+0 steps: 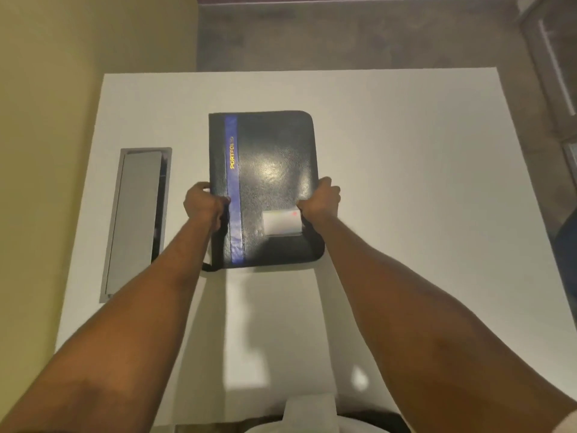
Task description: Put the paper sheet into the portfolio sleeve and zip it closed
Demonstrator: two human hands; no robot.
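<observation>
Nearest to us, at the bench's (pixel 406 182) near edge, a pale garment showed at the bottom of the view, and our two bare forearms reached out over the white top toward its middle. Our left hand (pixel 203 206) had its grip pressed shut on the left edge of the portfolio sleeve (pixel 274 182), the thumb lying on the cover beside the blue stripe (pixel 232 189) and the fingers curled under the edge, out of sight. Our right hand (pixel 321 200) gripped the right edge in the same way, closed around it just above a small white label (pixel 282 223) with a red mark that sat on the cover near the sleeve's near right corner. The sleeve was closed, black and glossy, with yellow lettering reading PORTFOLIO running along the stripe. It was near the middle of the bench, its long sides running from near to far; whether it rested flat or was lifted slightly we could not tell. A short dark strap (pixel 209 267) stuck out at its near left corner. We saw no paper sheet outside the sleeve. Along the bench's left edge, well apart from the sleeve, a grey cable hatch (pixel 137 220) was set into the top. Beyond the far edge lay grey floor (pixel 343 35), with a yellowish wall (pixel 62 57) on the left.
</observation>
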